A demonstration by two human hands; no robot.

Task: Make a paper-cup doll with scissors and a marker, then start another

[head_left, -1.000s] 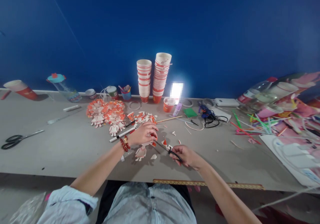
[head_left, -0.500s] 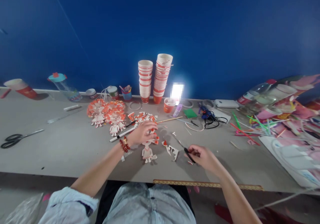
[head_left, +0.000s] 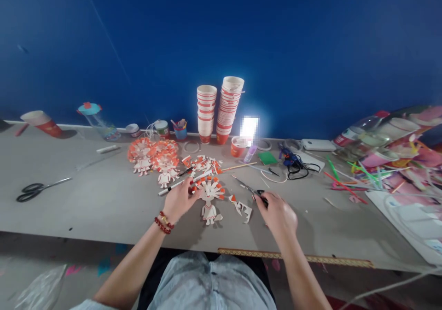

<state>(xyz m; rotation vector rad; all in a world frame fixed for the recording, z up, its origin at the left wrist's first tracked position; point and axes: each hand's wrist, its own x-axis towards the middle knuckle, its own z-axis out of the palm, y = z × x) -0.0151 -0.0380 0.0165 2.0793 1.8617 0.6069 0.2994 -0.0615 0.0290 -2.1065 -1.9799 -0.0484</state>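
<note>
Where the left hand (head_left: 179,201) overlaps the doll (head_left: 208,203), pinch or touch cannot be told; the right hand (head_left: 279,212) grasps the scissors (head_left: 253,191) by half-hidden handles; the doll lies between both, free tabletop (head_left: 120,213) running to the near edge.

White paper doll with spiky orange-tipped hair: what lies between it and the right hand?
The head view shows white and orange paper scraps on the grey table there, plus a small pale scrap beside the feet of the doll.

2 cup stacks (head_left: 206,119) stand behind the doll (head_left: 208,212); scraps (head_left: 247,211) lie right.
</note>
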